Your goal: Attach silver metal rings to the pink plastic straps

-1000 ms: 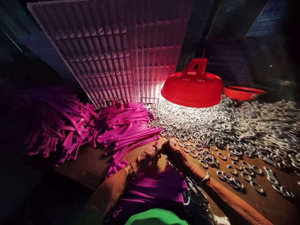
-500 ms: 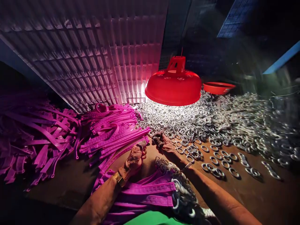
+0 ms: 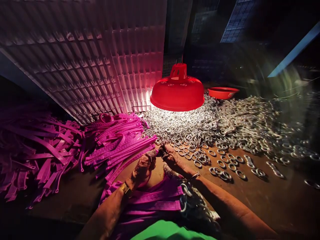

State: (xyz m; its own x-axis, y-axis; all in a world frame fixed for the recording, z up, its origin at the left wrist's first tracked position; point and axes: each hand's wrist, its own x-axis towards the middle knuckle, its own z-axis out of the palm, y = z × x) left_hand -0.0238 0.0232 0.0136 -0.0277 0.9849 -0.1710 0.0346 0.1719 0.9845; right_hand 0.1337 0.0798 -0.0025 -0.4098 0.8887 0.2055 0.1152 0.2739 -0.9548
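Strap: a long purple strap [image 3: 130, 160] lay on the brown table [image 3: 250, 200], one end lifted to where the two hands met.
Left hand: the left hand [image 3: 143, 166] was curled tight round the strap's end, fingers closed on it.
Right hand: the right hand [image 3: 172, 156] pinched something small at the strap's tip. It looked like a metal ring [image 3: 161, 152], but it was too small and dark to be sure.
Step in hand: I think the ring was being fitted onto the end of the strap.
Next move: it likely called for both hands to hold steady, so the tip could be pushed through the ring without slipping.
How the strap looked: flat, thin and bendy, bright purple, with a row of little marks along it.
Lap: more purple straps [image 3: 160, 196] lay across the lap, with shiny rings hanging at their ends [image 3: 190, 200].
Strap pile: a big heap of loose straps [image 3: 50, 146] sat to the left, well apart from the hands.
Ring pile: a wide heap of silver rings [image 3: 212, 126] spread over the table, with stray ones just beside the right hand.
Lamp: a red lamp [image 3: 177, 91] hung low over the rings and lit them.
Bowl: a red bowl [image 3: 222, 92] sat behind the lamp.
Panel: a ribbed white panel [image 3: 100, 60] leaned at the back.
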